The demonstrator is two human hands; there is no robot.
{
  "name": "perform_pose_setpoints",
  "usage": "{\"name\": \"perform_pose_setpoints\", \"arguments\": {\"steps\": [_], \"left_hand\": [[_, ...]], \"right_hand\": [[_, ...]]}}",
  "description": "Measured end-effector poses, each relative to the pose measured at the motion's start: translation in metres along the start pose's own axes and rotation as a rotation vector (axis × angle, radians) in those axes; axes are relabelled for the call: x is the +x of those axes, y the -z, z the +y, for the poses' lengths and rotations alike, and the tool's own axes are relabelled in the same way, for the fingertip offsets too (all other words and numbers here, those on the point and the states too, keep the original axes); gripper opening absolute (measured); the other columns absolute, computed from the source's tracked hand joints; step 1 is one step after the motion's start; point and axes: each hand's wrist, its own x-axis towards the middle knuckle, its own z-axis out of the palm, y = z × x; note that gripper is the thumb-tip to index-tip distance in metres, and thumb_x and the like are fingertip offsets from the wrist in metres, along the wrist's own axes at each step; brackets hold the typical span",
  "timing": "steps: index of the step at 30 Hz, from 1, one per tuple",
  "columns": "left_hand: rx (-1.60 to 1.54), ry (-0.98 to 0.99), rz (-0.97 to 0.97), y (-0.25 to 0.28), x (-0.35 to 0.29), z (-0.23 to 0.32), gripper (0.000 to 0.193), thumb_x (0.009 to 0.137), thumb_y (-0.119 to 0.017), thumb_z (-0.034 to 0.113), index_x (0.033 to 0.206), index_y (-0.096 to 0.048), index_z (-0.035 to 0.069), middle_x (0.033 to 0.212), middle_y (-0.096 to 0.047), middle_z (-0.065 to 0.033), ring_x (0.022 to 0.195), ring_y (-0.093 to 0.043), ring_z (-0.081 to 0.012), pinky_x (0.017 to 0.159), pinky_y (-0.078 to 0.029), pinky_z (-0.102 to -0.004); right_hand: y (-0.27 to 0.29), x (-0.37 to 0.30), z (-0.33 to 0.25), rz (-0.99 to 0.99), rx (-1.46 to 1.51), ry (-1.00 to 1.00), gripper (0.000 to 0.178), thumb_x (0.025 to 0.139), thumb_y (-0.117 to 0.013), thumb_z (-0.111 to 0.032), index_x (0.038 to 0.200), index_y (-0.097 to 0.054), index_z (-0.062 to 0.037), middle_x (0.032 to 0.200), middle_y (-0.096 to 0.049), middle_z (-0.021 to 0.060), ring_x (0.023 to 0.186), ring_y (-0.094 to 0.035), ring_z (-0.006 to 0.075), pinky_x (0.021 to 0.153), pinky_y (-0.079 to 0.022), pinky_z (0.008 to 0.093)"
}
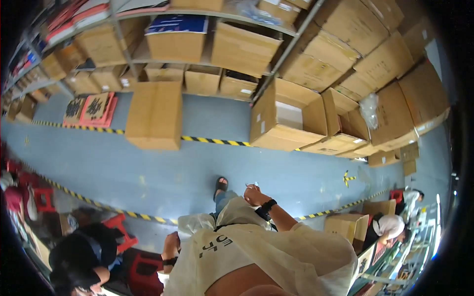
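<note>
Right hand raised, fingers curled, forearm bent up; left hand low at side

Wearer: white short-sleeved shirt with dark markings on the front; dark strap around the neck; black wristband at the right wrist; blue trousers; black open sandal.
</note>
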Motion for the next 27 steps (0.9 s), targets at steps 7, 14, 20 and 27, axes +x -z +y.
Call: {"name": "perform_pose_setpoints", "arguments": {"steps": [7, 14, 20, 27], "left_hand": [[0.368, -0.409, -0.268, 0.014, 0.222, 0.096, 0.021, 0.080, -0.054, 0.022, 0.075, -0.065, 0.005, 0.080, -0.065, -0.0195, 0.077, -0.063, -0.0399, 0.069, -0.051, -0.0497], [0.289, -0.766, -0.400, 0.072, 0.449, 0.260, 0.022, 0.085, -0.054, 0.022, 0.071, -0.061, 0.006, 0.071, -0.061, -0.0155, 0.064, -0.058, -0.0348, 0.060, -0.046, -0.0445], [0.300, -1.097, 0.245, 0.206, 0.667, 0.534, 0.022, 0.081, -0.053, 0.002, 0.101, -0.060, 0.002, 0.105, -0.060, -0.0175, 0.095, -0.058, -0.0357, 0.080, -0.048, -0.0397], [0.575, -1.226, 0.854, 0.286, 0.824, 0.699, 0.059, 0.078, -0.066, 0.014, 0.133, -0.045, 0.012, 0.131, -0.048, -0.0120, 0.121, -0.044, -0.0334, 0.100, -0.039, -0.0439]], "right_hand": [[0.053, -0.025, 0.110, 0.076, 0.319, -0.173, 0.009, 0.071, -0.063, -0.018, 0.073, -0.071, -0.0196, 0.092, -0.065, 0.0048, 0.112, -0.047, 0.0358, 0.092, -0.037, 0.0483], [0.060, -0.017, 0.180, 0.107, 0.537, -0.361, 0.008, 0.075, -0.067, -0.019, 0.082, -0.072, -0.0175, 0.094, -0.067, 0.0047, 0.105, -0.053, 0.0335, 0.086, -0.041, 0.0447], [0.126, 0.052, 0.243, -0.150, 0.483, -0.528, 0.016, 0.076, -0.067, -0.018, 0.090, -0.073, -0.0158, 0.094, -0.067, 0.0107, 0.101, -0.055, 0.0361, 0.080, -0.047, 0.0455], [0.234, 0.174, 0.322, -0.058, 0.231, -0.508, 0.013, 0.073, -0.064, -0.012, 0.083, -0.072, -0.0131, 0.088, -0.067, 0.0146, 0.099, -0.058, 0.0352, 0.081, -0.048, 0.0459]]}}
